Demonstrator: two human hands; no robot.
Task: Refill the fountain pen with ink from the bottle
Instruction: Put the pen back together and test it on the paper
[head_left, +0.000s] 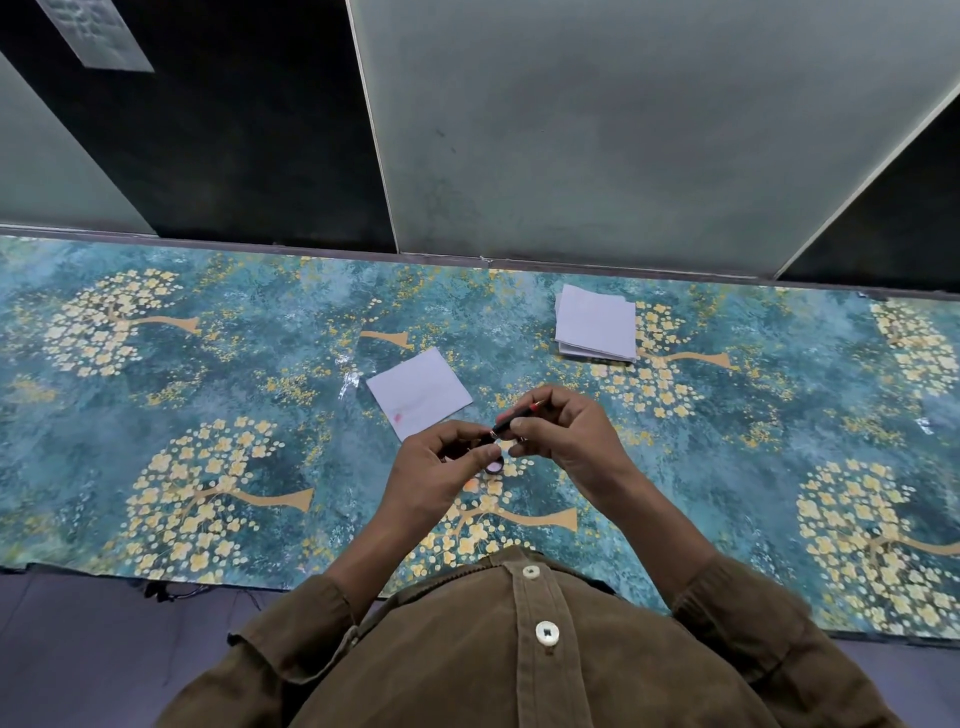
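Above the worktop (208, 364), both hands gripping the fountain pen (511, 418), left hand (441, 467) on the dark section, right hand (561, 436) pinching the converter end; best twisted slowly, level.

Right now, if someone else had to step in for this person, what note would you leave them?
Left hand: pinching the lower dark end of the slim black fountain pen.
Right hand: gripping the pen's upper part.
Small round ink bottle: on the blue floral table cover, mostly hidden under the hands.
Single white paper square carries a pink smudge; white paper stack sits further back.
Done: cannot tell whether ink is drawn.
Left: possibly filling, closing, wiping.
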